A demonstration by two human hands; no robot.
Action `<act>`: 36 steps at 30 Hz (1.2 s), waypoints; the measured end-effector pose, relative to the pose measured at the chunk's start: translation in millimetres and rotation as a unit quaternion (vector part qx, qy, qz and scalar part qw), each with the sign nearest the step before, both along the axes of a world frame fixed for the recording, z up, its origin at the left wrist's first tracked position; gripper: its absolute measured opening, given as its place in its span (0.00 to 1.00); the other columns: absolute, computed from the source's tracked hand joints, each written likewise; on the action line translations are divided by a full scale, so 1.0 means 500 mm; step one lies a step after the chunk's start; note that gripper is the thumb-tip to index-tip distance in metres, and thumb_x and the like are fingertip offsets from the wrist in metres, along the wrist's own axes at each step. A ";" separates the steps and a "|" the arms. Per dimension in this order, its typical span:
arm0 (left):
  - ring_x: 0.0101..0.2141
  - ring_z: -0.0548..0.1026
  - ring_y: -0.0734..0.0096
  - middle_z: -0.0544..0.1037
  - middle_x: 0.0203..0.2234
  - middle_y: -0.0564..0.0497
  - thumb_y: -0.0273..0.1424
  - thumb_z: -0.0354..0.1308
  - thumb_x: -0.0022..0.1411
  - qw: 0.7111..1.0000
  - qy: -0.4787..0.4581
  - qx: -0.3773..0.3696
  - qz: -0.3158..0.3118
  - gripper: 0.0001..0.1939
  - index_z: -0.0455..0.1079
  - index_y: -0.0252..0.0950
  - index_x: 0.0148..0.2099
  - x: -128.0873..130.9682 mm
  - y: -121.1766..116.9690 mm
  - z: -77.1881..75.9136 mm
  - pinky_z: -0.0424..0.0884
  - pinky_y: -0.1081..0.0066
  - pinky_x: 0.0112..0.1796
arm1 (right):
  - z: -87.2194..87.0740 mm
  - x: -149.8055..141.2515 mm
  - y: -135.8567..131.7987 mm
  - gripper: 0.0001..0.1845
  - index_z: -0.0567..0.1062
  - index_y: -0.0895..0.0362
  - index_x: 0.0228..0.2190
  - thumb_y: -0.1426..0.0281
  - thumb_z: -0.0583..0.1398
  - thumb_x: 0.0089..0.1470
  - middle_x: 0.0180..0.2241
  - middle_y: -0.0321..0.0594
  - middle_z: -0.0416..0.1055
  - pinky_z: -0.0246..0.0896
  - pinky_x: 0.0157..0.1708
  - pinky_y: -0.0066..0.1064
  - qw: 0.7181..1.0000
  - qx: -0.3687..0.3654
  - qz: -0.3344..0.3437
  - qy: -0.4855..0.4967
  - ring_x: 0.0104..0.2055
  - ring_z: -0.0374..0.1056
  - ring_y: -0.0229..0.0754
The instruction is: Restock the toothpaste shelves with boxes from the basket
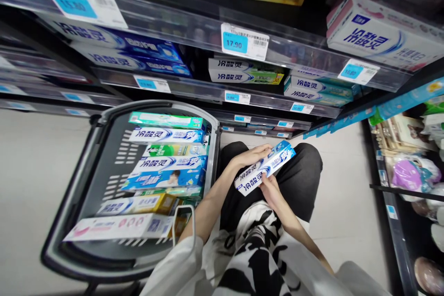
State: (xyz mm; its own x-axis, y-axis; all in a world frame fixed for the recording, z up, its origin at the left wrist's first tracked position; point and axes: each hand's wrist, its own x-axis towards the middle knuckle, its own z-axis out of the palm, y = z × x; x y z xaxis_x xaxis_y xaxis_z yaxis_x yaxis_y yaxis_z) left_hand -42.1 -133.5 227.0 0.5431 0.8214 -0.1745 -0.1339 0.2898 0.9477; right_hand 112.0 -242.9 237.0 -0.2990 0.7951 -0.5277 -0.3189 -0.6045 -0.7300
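A white and blue toothpaste box (250, 184) is held slantwise above my lap, its blue end pointing up and right. My left hand (255, 154) is closed around its far side, with some fingers hidden behind it. My right hand (270, 188) grips the near side, thumb pressed on the printed face. Left of my knees stands a grey shopping basket (57, 236) holding several toothpaste boxes in a row, among them a blue and white box (152, 163), a green box (165, 120) and a white and pink box (118, 227).
Shelves with a clear front rail (187, 18) and price tags (244, 41) rise ahead of me, stocked with toothpaste boxes (381, 32). The basket's white handle (183, 208) touches or lies close to my left forearm. On the right stands a rack with purple packaged goods (405, 173).
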 end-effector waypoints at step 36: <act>0.42 0.78 0.63 0.80 0.41 0.49 0.44 0.78 0.47 0.908 -0.138 -0.125 0.376 0.31 0.72 0.35 0.48 -0.006 0.022 0.032 0.72 0.66 0.47 | 0.058 0.081 0.104 0.34 0.79 0.59 0.39 0.39 0.62 0.55 0.28 0.41 0.78 0.60 0.24 0.32 0.986 -0.069 0.146 0.052 0.20 0.66 0.39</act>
State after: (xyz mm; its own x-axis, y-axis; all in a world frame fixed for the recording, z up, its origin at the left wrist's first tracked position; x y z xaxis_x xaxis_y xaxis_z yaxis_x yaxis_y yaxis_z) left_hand -45.1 -122.4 243.2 -0.1035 0.9314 -0.3490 -0.6046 0.2197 0.7656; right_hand 152.5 -190.7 266.0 -0.5630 0.5904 -0.5783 -0.1863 -0.7724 -0.6071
